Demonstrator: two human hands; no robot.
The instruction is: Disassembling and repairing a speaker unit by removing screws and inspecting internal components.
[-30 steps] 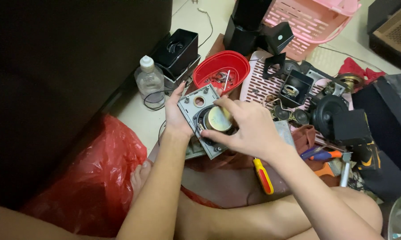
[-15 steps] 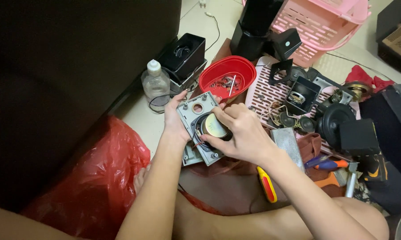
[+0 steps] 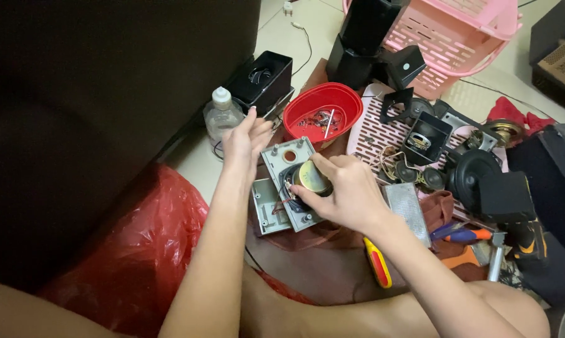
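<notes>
Tiled floor [image 3: 276, 37] under scattered speaker parts [image 3: 433, 134]

The speaker panel [image 3: 287, 164] is grey, its magnet [image 3: 311, 177] brassy yellow. The bowl [image 3: 323, 113] and plastic bag [image 3: 141, 250] are red. The slotted basket [image 3: 461, 34] is pink, the screwdriver handle [image 3: 378, 261] yellow and red.

Speaker driver [image 3: 307, 178] half covered by right-hand fingers [image 3: 332, 164]; rim out of sight. Small metal bits in red bowl [image 3: 323, 109], beyond the fingers, too small to tell. Pink basket [image 3: 458, 31], farther off, cut by top edge.
</notes>
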